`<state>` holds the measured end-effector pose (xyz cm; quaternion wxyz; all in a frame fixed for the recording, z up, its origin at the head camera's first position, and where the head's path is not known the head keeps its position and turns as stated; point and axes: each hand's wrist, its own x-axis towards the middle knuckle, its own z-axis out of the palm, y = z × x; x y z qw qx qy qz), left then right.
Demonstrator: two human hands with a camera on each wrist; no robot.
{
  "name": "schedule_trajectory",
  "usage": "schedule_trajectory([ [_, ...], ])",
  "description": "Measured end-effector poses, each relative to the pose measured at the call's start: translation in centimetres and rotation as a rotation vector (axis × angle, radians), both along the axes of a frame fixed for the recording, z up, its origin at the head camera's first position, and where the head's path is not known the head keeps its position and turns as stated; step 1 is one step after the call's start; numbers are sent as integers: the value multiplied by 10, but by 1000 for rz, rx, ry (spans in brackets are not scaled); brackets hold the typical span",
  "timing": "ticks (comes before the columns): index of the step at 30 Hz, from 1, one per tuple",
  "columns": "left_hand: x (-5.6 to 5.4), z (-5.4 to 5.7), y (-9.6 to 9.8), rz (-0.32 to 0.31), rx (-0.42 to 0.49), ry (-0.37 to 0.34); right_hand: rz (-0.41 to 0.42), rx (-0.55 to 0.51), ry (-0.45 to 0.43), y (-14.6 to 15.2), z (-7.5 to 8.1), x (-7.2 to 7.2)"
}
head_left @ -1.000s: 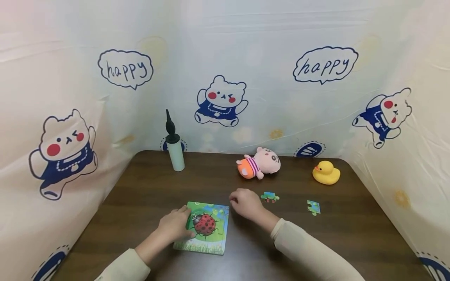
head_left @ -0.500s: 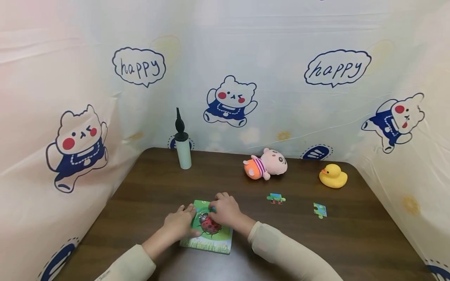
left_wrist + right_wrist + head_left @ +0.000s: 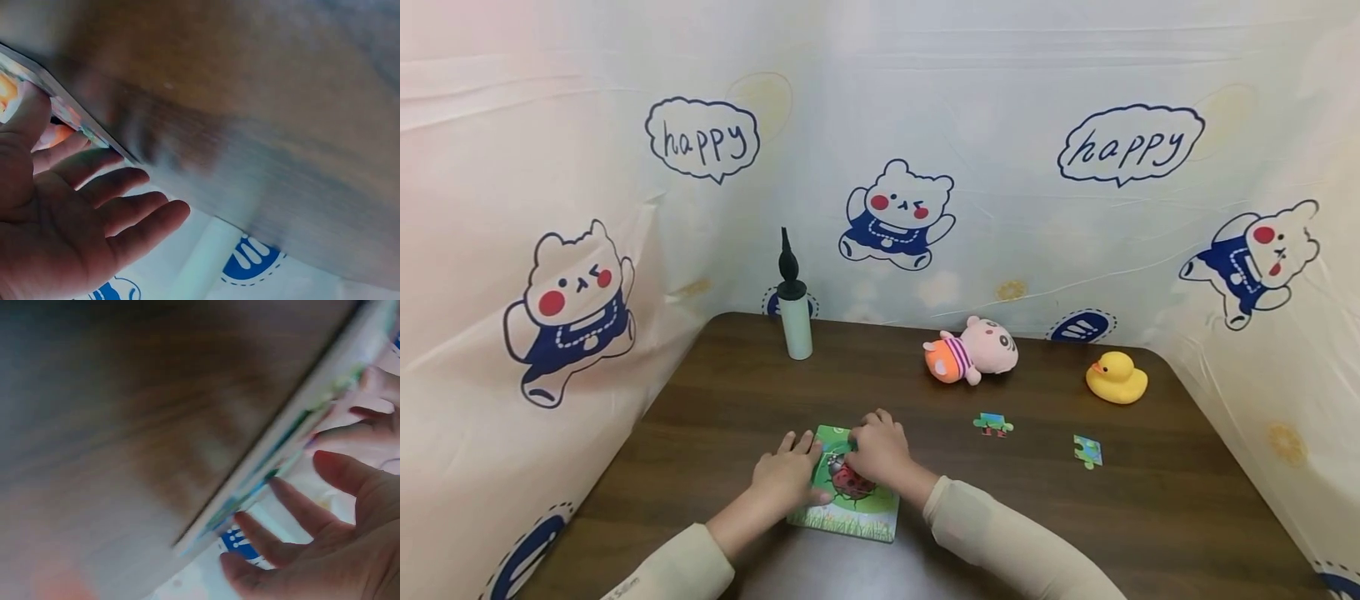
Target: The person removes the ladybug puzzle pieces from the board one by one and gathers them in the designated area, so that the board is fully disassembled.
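A square ladybug puzzle lies on the brown table, green with a red ladybug in the middle. My left hand rests along its left side with the fingers spread; the left wrist view shows this hand with straight fingers at the board's edge. Over the puzzle's upper right part is my right hand, covering that corner. In the right wrist view its fingertips touch the board's face. Two loose puzzle pieces lie to the right: one with a red-and-blue print, the other blue and green.
A pale green hand pump with a black top stands at the back left. A pink plush toy lies at the back, and a yellow rubber duck sits at the back right. Printed cloth walls surround the table.
My right hand has moved left from beside the puzzle onto its upper right part, and stays there over the last half second. The left hand keeps its place on the board. The view has turned slightly left.
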<state>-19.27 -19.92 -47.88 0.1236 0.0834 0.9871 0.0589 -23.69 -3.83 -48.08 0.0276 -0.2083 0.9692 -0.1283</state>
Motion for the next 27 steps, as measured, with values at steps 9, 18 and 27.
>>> schedule_trajectory([
  [9,-5,-1,2,34,17,25,-153,-142,-312,-7,21,2],
  [18,-2,-3,2,38,8,14,-150,-339,-284,-4,17,3],
  [27,-1,-2,3,34,28,11,-186,-625,-394,3,8,-18],
])
